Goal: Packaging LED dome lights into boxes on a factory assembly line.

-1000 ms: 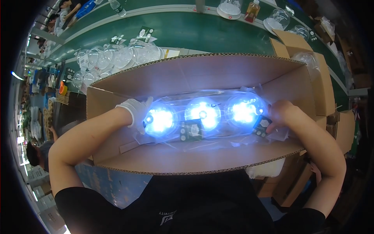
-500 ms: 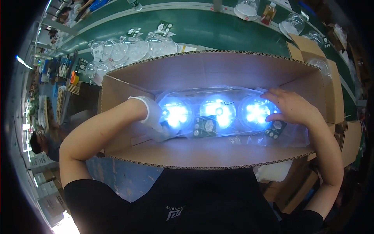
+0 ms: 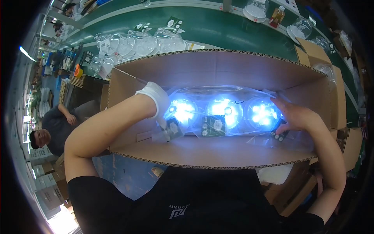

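Three lit bulb-shaped lamps glow blue-white side by side: the left lamp (image 3: 182,112), the middle lamp (image 3: 224,113) and the right lamp (image 3: 263,113). They lie under clear plastic film inside a long open cardboard box (image 3: 187,156). Dark green printed cards, such as the middle card (image 3: 213,126), hang by them. My left hand (image 3: 156,98), in a white glove, is at the left lamp's left side; its fingers are hidden. My right hand (image 3: 295,114), bare, cups the right end of the right lamp, thumb and fingers apart, the thumb near a card (image 3: 279,130).
Clear plastic globes (image 3: 136,45) crowd the green worktable (image 3: 210,33) beyond the box. At the back right stand a drink bottle (image 3: 277,16) and more domes (image 3: 255,9). Open cartons (image 3: 337,91) flank the box on the right. A seated person (image 3: 54,124) is at far left.
My gloved left hand has moved up along the left lamp, uncovering its card. My right hand has slid lower, off the top of the right lamp to its right side. The whole view has shifted slightly.
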Action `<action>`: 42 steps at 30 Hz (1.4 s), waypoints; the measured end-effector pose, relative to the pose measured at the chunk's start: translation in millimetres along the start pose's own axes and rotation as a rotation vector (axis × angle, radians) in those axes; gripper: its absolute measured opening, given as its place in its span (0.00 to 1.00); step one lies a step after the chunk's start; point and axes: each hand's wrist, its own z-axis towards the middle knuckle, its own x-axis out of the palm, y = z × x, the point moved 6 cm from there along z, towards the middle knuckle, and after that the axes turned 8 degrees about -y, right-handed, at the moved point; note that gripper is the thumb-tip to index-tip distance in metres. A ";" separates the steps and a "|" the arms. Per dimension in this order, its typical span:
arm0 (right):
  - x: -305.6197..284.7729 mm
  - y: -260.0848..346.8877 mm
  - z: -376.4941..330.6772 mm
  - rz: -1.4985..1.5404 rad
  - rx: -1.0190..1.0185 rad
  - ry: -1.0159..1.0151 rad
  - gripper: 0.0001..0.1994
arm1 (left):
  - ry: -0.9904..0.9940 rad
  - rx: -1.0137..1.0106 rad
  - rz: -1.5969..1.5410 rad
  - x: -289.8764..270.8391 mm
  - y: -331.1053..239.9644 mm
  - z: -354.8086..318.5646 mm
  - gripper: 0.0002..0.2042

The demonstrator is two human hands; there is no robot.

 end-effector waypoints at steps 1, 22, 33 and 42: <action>2.9 -0.4 0.6 -0.045 0.040 0.044 0.59 | 0.001 0.003 0.001 -6.1 -4.6 -5.1 0.27; 8.6 -18.8 1.9 -0.037 0.223 0.152 0.64 | 0.090 0.319 -0.285 -18.6 -54.8 -24.7 0.27; 14.7 -19.5 1.8 -0.005 0.205 0.158 0.63 | -0.099 0.447 -0.035 45.2 -77.7 12.3 0.11; 14.0 -21.2 1.7 -0.040 0.250 0.187 0.63 | -0.151 0.353 0.102 65.2 -63.7 19.5 0.10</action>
